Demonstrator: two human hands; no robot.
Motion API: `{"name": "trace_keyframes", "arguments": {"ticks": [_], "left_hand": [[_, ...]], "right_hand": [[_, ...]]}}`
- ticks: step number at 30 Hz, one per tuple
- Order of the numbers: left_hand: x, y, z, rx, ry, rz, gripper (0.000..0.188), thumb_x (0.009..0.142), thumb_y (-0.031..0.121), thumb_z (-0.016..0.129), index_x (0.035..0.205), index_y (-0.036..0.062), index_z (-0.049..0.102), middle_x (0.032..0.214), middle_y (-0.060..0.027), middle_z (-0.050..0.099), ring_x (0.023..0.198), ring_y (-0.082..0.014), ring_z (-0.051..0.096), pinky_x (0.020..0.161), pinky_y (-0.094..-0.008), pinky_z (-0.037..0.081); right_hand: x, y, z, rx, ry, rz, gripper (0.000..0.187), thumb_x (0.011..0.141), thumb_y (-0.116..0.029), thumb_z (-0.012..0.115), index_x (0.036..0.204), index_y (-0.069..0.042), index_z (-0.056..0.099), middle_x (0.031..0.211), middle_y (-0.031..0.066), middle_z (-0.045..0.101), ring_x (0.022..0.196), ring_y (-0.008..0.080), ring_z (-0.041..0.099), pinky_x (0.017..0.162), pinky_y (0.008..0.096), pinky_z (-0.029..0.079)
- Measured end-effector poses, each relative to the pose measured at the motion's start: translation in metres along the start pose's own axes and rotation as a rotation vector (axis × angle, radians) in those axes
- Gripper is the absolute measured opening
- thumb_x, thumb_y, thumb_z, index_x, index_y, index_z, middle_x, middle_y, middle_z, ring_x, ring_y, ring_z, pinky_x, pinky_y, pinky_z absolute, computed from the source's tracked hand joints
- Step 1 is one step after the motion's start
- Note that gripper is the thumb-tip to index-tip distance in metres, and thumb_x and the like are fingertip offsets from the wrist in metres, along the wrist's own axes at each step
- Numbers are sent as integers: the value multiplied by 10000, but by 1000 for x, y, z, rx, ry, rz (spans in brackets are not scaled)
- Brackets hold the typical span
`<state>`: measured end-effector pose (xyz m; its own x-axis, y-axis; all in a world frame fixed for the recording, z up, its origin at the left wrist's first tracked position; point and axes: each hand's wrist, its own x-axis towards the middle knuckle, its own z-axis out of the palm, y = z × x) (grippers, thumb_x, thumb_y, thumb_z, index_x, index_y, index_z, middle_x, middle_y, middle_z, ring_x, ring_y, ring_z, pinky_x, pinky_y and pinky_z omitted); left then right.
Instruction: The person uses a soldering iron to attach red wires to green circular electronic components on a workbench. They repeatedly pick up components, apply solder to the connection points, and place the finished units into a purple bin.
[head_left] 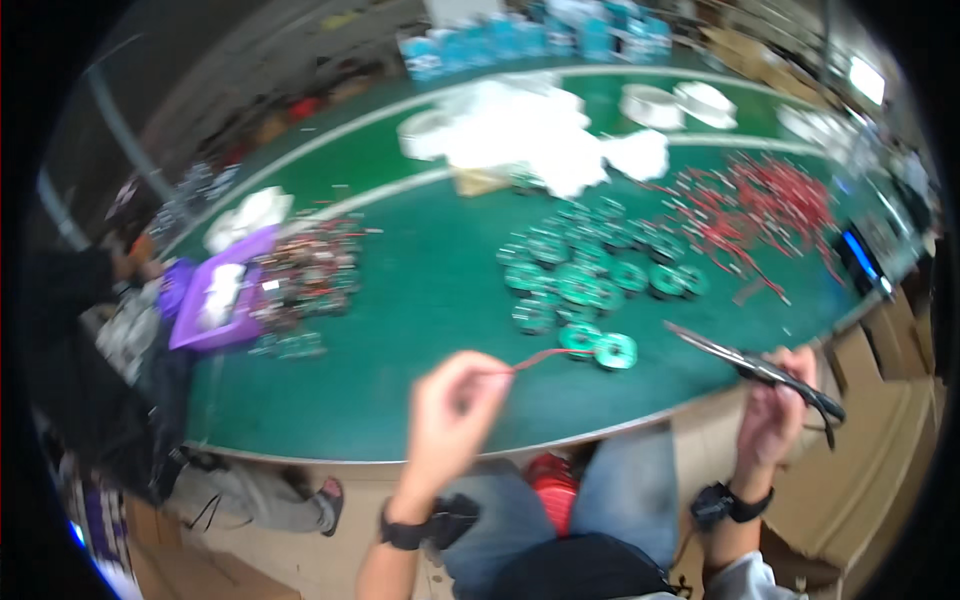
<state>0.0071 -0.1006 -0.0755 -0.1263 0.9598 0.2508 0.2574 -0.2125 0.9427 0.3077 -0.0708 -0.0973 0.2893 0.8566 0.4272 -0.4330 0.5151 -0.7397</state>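
- Head view: at far left, a co-worker in dark clothing [75, 330] is beside the left end of the green tabletop [420, 260].
- A rectangular purple plastic tray [232, 335] lies near that end with white pieces [220, 295] in it; just right of it is a loose heap of coppery and red wired parts [310, 270].
- A stretch of tabletop separates that heap from the cluster of green rings [580, 285].
- The left hand [447, 405], above the table's front edge, has thumb and finger pinched on a thin red wire [540, 357].
- The wire runs right to a pale-centred green ring [615, 351] at the cluster's near side; blur hides whether they join.
- Behind, a row of blue packages [530, 38] bears markings too blurred to read.
- A tangled heap of thin red wires [760, 210] spreads right of the rings.
- The right hand [775, 410] is closed around a long, slim metal tool with a black handle [722, 352], its tip pointing left, apart from the rings.
- At the right edge stands a dark device with a blue-lit screen [862, 258], unreadable; brown cardboard [830, 500] lies below.
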Motion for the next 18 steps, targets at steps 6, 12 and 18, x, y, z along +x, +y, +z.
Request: {"name": "trace_keyframes", "arguments": {"ticks": [6,12,18], "left_hand": [[-4,3,10,34,28,-15,38,786,6,564,801,-26,579,696,-1,558,618,-49,435,558,-190,353],[-2,3,4,158,-68,60,29,725,-26,571,708,-3,563,651,-36,546,591,-104,448,535,-217,351],[2,9,3,259,-170,158,58,647,-18,571,652,28,536,632,-52,545,585,-155,488,527,-261,373]], "right_hand": [[0,3,19,-34,-117,-3,182,756,-115,591,829,-45,439,698,46,469,572,97,429,474,185,330],[-14,19,41,-44,-6,-39,230,732,-155,624,795,-39,435,644,47,461,478,94,406,430,189,307],[-18,28,22,-71,17,-69,186,723,-161,533,806,-37,422,652,29,401,492,68,331,447,181,259]]}}
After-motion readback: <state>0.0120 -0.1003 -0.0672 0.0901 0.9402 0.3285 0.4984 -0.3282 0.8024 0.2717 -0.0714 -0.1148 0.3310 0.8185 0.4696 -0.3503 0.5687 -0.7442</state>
